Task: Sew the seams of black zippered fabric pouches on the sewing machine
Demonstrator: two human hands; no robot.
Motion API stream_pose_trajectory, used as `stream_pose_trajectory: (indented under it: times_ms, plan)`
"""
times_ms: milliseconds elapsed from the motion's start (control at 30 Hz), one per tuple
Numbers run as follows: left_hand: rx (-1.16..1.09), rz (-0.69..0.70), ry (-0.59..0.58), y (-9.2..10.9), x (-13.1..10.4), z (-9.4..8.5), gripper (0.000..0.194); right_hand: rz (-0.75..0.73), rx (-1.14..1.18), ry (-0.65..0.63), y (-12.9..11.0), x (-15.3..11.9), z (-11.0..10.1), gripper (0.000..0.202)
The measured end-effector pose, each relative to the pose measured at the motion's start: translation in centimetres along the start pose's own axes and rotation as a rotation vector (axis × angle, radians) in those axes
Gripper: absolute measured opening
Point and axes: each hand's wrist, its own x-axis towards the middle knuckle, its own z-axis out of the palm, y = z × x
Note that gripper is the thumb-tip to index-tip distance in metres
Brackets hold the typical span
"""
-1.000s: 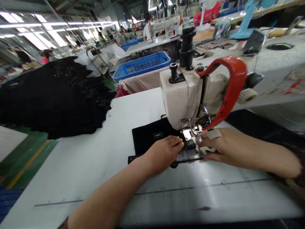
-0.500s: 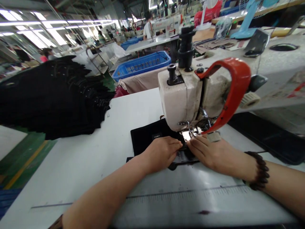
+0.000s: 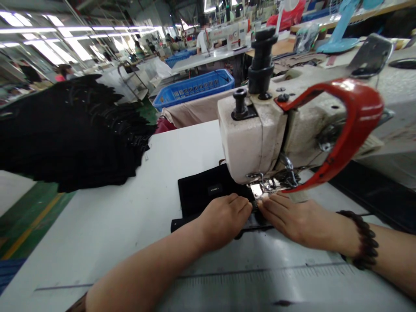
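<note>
A piece of black fabric (image 3: pixel 195 190) with a small dark label (image 3: pixel 215 189) lies on the sewing machine's bed, partly under the machine head (image 3: pixel 247 134). My left hand (image 3: pixel 224 219) is closed at its near edge, fingertips pinched together just left of the metal presser foot (image 3: pixel 256 191). Right beside the foot, my right hand (image 3: pixel 294 219) has its fingers pressed together on the same fabric. A dark beaded bracelet (image 3: pixel 360 240) circles the right wrist. The hands hide the fabric edge between them, and the needle point cannot be made out.
A stack of black fabric pieces (image 3: pixel 74 138) hangs over the table's left side. Behind the white table (image 3: pixel 156 242) stands a blue basket (image 3: pixel 195 89). The red curved guard (image 3: pixel 360 112) arches over my right hand. Farther back, a person (image 3: pixel 202 39) sits at another machine.
The machine looms slightly larger and farther right as the camera view shifts. Both hands stay by the presser foot on the black fabric, with only slight movement.
</note>
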Motion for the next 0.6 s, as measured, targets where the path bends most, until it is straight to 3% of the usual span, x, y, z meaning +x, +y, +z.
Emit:
stream_pose_trajectory:
  times_ms: [367,600]
  plan:
    - [0.072,0.067,-0.061,0.34,0.15,-0.13,0.022,0.078,0.097,0.020,-0.01,-0.22,0.22,0.041]
    - [0.065,0.050,-0.062,0.11,0.27,0.06,0.023,0.079,0.063,-0.085,0.12,-0.21,0.19,0.036]
